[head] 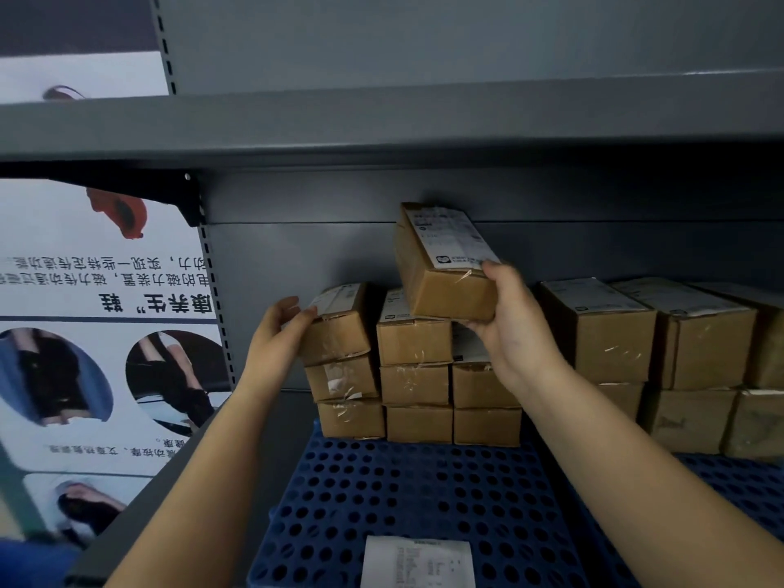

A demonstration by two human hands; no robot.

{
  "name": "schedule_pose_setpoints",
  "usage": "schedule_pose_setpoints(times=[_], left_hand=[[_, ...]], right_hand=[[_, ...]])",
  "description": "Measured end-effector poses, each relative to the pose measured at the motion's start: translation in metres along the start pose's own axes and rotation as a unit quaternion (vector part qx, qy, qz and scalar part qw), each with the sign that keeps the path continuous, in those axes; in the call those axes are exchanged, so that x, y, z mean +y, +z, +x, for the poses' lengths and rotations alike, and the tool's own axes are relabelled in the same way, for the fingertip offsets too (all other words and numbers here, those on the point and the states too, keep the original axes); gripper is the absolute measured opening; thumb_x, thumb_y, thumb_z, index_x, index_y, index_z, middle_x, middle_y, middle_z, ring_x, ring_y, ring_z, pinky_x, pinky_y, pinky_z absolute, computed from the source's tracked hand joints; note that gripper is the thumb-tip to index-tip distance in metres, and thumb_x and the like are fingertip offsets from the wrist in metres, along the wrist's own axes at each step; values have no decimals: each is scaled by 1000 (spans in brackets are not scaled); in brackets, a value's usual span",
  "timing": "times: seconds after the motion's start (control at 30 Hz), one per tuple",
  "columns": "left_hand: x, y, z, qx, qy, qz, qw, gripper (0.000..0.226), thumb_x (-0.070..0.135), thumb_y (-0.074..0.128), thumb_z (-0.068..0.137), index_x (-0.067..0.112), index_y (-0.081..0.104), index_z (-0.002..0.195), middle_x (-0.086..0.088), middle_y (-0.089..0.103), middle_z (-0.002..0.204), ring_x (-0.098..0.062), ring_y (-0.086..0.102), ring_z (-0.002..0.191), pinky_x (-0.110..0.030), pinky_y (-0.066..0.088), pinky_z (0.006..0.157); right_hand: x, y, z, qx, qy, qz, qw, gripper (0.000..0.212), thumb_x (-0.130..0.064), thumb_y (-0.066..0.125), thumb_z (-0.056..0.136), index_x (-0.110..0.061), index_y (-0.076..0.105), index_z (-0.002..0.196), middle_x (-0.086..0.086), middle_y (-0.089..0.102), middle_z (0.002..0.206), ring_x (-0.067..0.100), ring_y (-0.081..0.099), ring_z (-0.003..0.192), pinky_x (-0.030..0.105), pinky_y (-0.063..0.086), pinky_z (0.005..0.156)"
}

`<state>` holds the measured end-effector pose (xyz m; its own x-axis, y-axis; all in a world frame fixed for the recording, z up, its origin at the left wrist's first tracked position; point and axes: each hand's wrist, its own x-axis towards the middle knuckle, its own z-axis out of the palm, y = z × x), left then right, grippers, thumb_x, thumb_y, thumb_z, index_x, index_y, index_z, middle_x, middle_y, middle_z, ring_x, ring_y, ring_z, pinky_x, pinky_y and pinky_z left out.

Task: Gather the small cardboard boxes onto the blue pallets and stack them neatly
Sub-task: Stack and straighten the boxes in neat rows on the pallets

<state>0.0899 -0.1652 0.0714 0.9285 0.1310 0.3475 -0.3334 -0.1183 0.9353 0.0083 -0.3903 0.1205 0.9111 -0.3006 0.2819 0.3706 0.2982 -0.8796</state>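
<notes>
A blue perforated pallet point(407, 494) lies on a grey shelf. At its back stand three columns of small cardboard boxes point(415, 384), each three high. My right hand point(513, 324) grips one more labelled cardboard box point(445, 265), tilted, above the middle and right columns. My left hand point(280, 333) rests its fingers against the top left box point(339, 328), which sits slightly askew on its column. A second blue pallet point(738, 481) at the right carries larger-looking stacked boxes point(636, 333).
A white paper slip point(418, 562) lies on the near part of the pallet. A grey shelf board point(382, 120) hangs close overhead, with a black bracket at the left. A printed poster point(102, 333) fills the left side.
</notes>
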Motion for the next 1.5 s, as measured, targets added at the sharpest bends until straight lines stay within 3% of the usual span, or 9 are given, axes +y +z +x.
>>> schedule_pose_setpoints(times=[0.23, 0.47, 0.6, 0.77, 0.9, 1.1, 1.23, 1.33, 1.5], left_hand=[[2, -15, -3, -36, -28, -80, 996, 28, 35, 50, 94, 25, 55, 119, 7, 58, 115, -12, 53, 106, -38, 43, 93], [19, -27, 8, -75, 10, -136, 988, 62, 60, 40, 75, 24, 52, 125, 5, 56, 127, -14, 48, 123, -37, 30, 106], [34, -32, 14, -132, 37, -178, 974, 82, 63, 56, 69, 9, 50, 130, -12, 61, 125, -25, 59, 113, -38, 45, 94], [28, -51, 21, -114, -31, -296, 948, 63, 33, 69, 73, 6, 52, 126, -12, 66, 117, -24, 65, 103, -32, 55, 79], [11, -67, 26, -120, -72, -390, 910, 33, 32, 54, 83, 16, 58, 112, -1, 73, 96, -15, 70, 84, -29, 58, 68], [-9, -70, 34, -109, -203, -439, 868, 23, 38, 47, 92, 23, 59, 105, 0, 74, 79, -16, 71, 65, -34, 58, 56], [-15, -65, 38, -132, -234, -452, 851, 32, 40, 42, 92, 25, 57, 116, -3, 73, 87, -20, 71, 70, -43, 58, 64], [-18, -63, 40, -155, -241, -456, 842, 44, 44, 42, 91, 26, 52, 129, -5, 68, 101, -25, 66, 84, -47, 52, 82], [-18, -66, 43, -157, -243, -464, 837, 49, 45, 43, 89, 28, 49, 135, -4, 64, 109, -24, 62, 92, -48, 43, 92]], right_hand=[[14, 38, -8, -18, 17, -42, 999, 20, -33, 48, 93, -28, 54, 112, -2, 65, 103, 11, 60, 96, 36, 48, 91], [26, 82, -15, -56, -17, -128, 990, 30, -38, 49, 92, -29, 51, 121, -2, 62, 118, 15, 58, 109, 31, 47, 89], [37, 107, -19, -94, -67, -222, 968, 45, -44, 49, 91, -34, 41, 134, -3, 46, 135, 13, 48, 120, 27, 41, 90], [39, 128, -23, -170, -89, -275, 942, 53, -46, 46, 93, -40, 30, 143, -6, 34, 147, 11, 39, 128, 31, 35, 105], [30, 130, 1, -102, -25, -305, 947, 61, -39, 45, 96, -23, 20, 149, 0, 26, 154, 19, 31, 138, 31, 28, 106], [24, 132, 36, -76, 78, -349, 931, 44, -23, 52, 94, -9, 42, 134, 7, 49, 125, 22, 48, 107, 30, 38, 95], [37, 133, 35, -85, 149, -336, 926, 30, -18, 53, 93, -8, 54, 121, 12, 56, 125, 26, 52, 114, 35, 40, 103], [41, 132, 36, -82, 182, -311, 929, 8, -18, 53, 92, -14, 56, 98, 13, 58, 109, 22, 56, 94, 31, 47, 85], [39, 133, 38, -85, 170, -289, 938, 30, -16, 54, 92, -7, 52, 120, 13, 57, 111, 22, 53, 101, 34, 43, 99]])
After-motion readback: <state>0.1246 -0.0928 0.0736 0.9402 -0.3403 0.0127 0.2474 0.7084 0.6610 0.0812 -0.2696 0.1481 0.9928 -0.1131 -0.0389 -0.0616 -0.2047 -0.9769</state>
